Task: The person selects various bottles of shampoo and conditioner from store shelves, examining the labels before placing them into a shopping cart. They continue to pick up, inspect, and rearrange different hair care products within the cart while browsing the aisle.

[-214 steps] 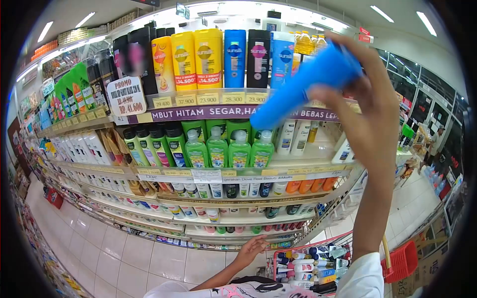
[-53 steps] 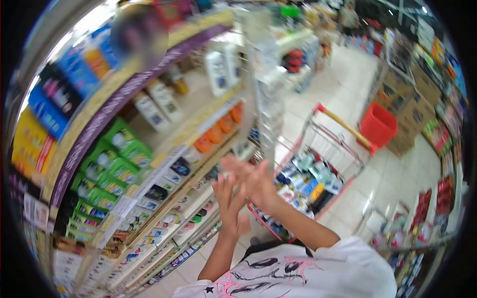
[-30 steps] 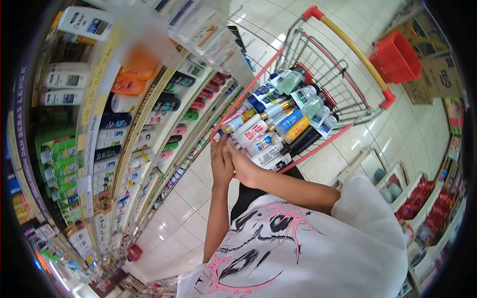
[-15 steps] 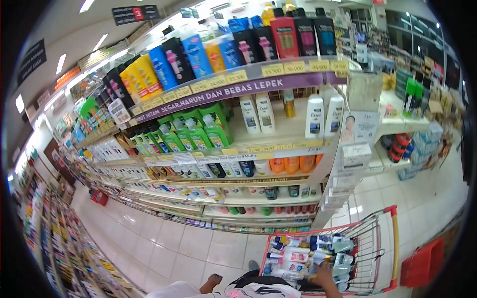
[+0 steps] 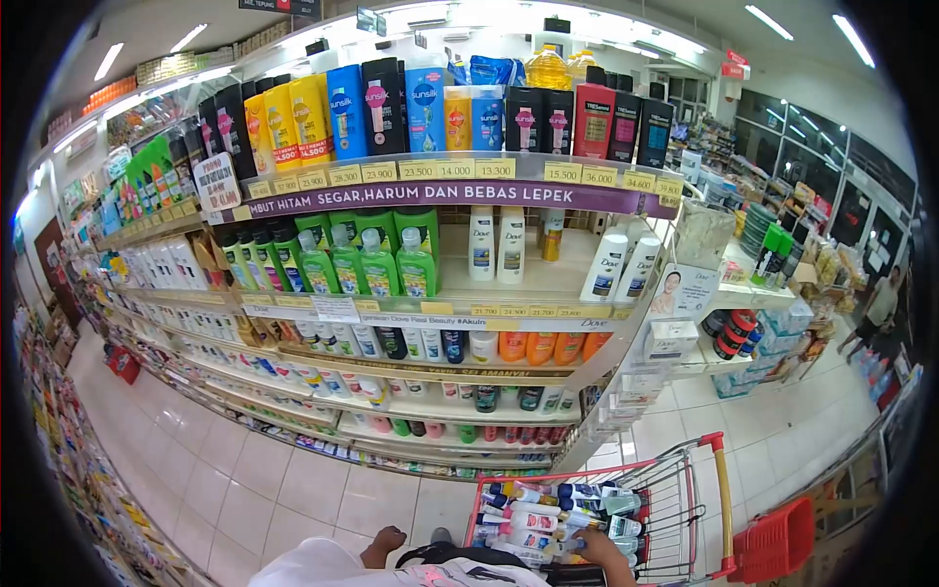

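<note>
My right hand [image 5: 603, 551] reaches into a shopping cart [image 5: 725, 499], its fingers bent round a bottle among the pile; the hand covers most of that bottle. Around it lie white and pink bottles [image 5: 533, 522], dark-blue-capped ones and clear ones [image 5: 623, 504], heaped on their sides. My left hand [image 5: 383, 546] is low in front of my body, fingers curled, with nothing seen in it. It is left of the cart, apart from the shelves.
Ahead stands a shelf rack with shampoo bottles [image 5: 425, 110], green pump bottles [image 5: 417, 262] and white Dove bottles [image 5: 603, 266]. A red basket [image 5: 776, 541] is right of the cart. Another person [image 5: 880, 301] is at the far right. A tiled aisle [image 5: 303, 479] runs left.
My view has levelled and shifted right, so the rack looks straighter and the cart lies further left in view. A person shows at the far right. My right hand stays among the bottles.
</note>
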The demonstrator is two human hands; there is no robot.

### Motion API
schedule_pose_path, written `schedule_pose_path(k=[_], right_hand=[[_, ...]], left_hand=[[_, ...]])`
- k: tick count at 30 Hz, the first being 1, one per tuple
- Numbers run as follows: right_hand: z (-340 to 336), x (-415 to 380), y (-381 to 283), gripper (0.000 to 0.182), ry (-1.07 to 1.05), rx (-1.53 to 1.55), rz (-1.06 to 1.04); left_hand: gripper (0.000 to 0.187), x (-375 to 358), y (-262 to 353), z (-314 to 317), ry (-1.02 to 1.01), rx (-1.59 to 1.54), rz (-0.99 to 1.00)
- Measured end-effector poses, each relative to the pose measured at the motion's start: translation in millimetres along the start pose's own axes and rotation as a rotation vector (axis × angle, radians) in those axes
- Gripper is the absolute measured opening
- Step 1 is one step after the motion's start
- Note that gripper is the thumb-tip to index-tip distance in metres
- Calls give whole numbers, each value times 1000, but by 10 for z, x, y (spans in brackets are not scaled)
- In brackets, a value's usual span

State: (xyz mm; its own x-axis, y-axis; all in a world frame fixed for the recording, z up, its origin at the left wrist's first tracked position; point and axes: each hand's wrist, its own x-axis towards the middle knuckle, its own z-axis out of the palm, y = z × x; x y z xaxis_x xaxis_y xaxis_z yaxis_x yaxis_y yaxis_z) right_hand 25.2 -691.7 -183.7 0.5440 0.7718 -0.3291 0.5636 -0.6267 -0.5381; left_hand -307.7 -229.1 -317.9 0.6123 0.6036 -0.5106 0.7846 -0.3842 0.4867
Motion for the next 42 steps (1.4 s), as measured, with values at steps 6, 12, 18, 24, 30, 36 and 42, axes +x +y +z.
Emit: schedule_pose_path(k=[6, 12, 18, 24, 30, 36, 42], right_hand=[[-45, -126, -329, 47, 473, 268, 346], [-1269, 38, -1621, 43, 1049, 684, 33], [-3082, -21, -3861, 49, 1081, 392, -291], [-4196, -10, -5123, 41, 976, 129, -515], [-4977, 336, -5608, 36, 1003, -189, -656], [-5407, 700, -6106, 44, 1081, -314, -541], [-5883, 1321, -6013, 44, 920, -509, -560]], left_hand=[[39, 336, 120, -128, 67, -189, 45], [39, 646, -337, -264, -93, -87, 14], [39, 1253, -427, -573, -148, -28, 126], [38, 1701, -177, -803, -76, -89, 278], [31, 1887, -370, -776, -34, -149, 298], [31, 1737, -586, -950, -79, -149, 177], [31, 1567, -798, -1021, -117, -150, 72]])
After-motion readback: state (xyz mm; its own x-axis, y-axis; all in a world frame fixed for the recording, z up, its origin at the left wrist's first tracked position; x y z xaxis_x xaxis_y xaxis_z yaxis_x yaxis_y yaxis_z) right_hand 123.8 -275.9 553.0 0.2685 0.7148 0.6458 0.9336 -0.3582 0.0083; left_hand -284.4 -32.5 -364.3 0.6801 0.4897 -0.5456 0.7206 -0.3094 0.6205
